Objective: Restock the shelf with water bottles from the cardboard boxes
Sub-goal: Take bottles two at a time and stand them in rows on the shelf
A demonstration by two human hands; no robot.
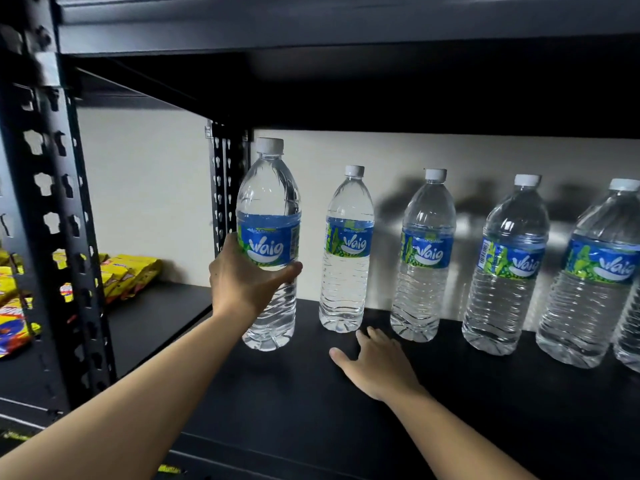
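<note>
Both forearms (145, 403) are stretched over the black shelf (485, 403). An upright water bottle (268, 188) is gripped round its middle by the left hand (242, 282), at the left end of a row of filled bottles (424, 258). The right hand (379, 365) is laid flat on the board, fingers spread. Yellow snack packets (128, 275) are seen on the neighbouring shelf, before a pale wall (149, 188).

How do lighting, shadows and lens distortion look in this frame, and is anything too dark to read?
Head view: frontal light throws soft bottle shadows on the back wall. Head view: the upper shelf underside is near black, with no detail. Head view: wide-angle bending leans the far-right capped bottle and the front post. Head view: the label on the held bottle in the left hand reads sharp.
</note>
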